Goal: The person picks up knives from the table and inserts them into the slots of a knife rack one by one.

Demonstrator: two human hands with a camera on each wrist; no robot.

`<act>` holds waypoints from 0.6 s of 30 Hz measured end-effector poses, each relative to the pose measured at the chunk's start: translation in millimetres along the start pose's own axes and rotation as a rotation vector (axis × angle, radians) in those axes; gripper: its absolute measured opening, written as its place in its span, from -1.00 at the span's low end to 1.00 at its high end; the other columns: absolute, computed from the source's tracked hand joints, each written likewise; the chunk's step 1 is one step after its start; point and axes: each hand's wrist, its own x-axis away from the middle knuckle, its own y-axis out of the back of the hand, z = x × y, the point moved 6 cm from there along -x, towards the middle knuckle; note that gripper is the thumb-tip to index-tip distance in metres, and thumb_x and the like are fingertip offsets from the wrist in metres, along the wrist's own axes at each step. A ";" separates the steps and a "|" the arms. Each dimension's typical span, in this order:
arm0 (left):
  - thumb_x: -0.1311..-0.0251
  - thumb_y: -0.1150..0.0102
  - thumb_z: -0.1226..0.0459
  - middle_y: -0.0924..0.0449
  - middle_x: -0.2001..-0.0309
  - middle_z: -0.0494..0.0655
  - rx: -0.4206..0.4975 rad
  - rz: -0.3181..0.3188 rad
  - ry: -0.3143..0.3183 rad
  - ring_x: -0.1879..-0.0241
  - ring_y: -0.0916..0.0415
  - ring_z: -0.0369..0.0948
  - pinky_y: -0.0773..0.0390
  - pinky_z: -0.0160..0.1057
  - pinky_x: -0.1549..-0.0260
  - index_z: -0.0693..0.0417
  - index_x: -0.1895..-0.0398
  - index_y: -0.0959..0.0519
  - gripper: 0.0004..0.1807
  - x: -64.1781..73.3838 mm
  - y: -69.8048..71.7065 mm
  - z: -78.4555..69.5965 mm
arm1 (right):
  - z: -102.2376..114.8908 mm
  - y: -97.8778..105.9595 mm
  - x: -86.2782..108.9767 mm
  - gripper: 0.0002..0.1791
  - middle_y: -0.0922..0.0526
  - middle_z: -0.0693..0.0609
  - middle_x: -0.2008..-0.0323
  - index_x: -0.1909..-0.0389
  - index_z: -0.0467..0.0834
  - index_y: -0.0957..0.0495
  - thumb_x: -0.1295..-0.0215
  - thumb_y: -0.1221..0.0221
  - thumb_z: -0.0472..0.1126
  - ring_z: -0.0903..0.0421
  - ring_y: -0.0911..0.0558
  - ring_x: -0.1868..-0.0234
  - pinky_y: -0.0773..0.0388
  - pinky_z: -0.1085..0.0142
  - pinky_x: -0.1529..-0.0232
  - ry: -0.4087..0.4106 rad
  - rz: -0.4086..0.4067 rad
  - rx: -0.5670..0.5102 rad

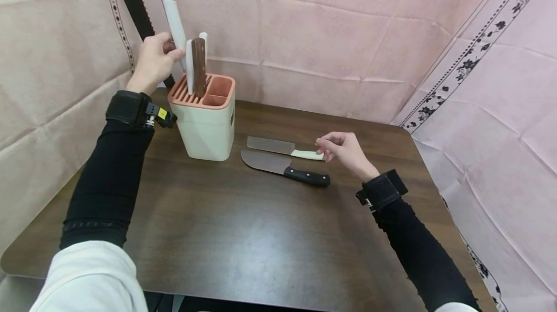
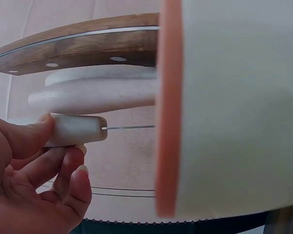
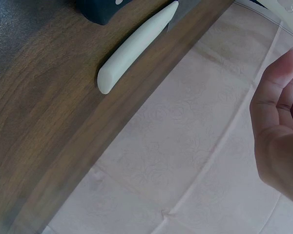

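Observation:
My left hand (image 1: 157, 60) pinches the white handle (image 2: 73, 130) of a knife (image 1: 174, 24) over the slotted side of a knife holder (image 1: 204, 130). In the left wrist view, a thin strip of its blade (image 2: 132, 127) runs from the handle to the holder's rim. Beside it stand a brown wooden-handled knife (image 1: 198, 63) and two more white handles, their blades hidden inside. My right hand (image 1: 345, 152), loosely curled and holding nothing, hovers by the pale handle of a cleaver-shaped knife (image 1: 271, 145). The right wrist view shows a gap between hand (image 3: 278, 117) and handle (image 3: 136, 48).
A black-handled knife (image 1: 306, 176) lies in front of the pale-handled one, both blades pointing left. The holder has two open compartments (image 1: 219, 87) on its right. A brown wooden table (image 1: 209, 234) carries everything; pink cloth (image 1: 304, 36) hangs behind and at the sides.

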 end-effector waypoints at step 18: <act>-0.45 0.14 0.27 -0.47 -0.24 0.24 -0.096 0.060 0.028 -0.23 -0.44 0.08 -0.39 0.04 -0.24 0.19 -0.36 -0.30 -0.55 -2.9 -16.2 14.2 | -8.3 2.5 2.2 -0.69 -0.71 -0.12 0.46 0.15 -0.42 -0.60 -0.34 -0.18 -0.20 0.09 -0.62 0.55 -0.66 0.19 0.41 -0.005 -0.006 0.003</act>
